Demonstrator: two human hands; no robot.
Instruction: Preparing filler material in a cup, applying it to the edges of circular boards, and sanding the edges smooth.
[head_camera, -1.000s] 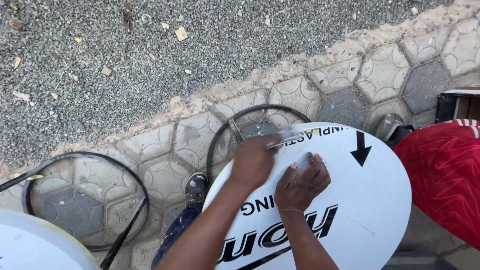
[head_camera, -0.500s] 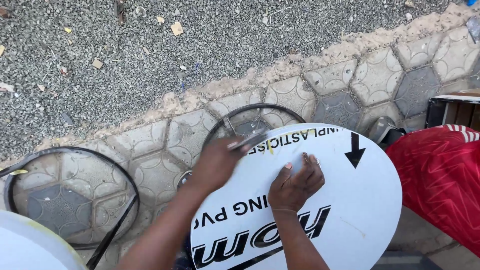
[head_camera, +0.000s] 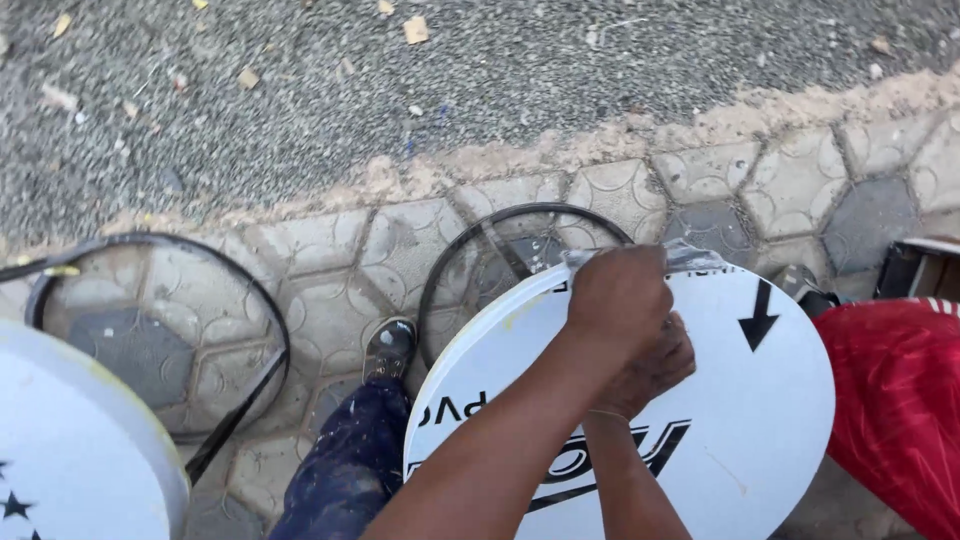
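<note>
A round white sign disc (head_camera: 760, 430) with black lettering and a black arrow rests against my legs. My left hand (head_camera: 618, 295) is closed on a strip of clear protective film (head_camera: 690, 258) at the disc's top edge, pulled up off the face. My right hand (head_camera: 655, 370) lies flat on the disc just below and partly under the left hand, pressing the face. Behind the disc a black ring frame (head_camera: 510, 225) lies on the paving.
Another white round disc (head_camera: 70, 450) sits at the lower left, with a second black ring frame (head_camera: 200, 270) beside it. A red cloth or bag (head_camera: 895, 410) is at the right. My shoe (head_camera: 388, 348) rests on hexagonal paving stones; gravel lies beyond the kerb.
My left hand has moved right along the disc's top edge, over my right hand, drawing the clear film with it. The view has shifted slightly.
</note>
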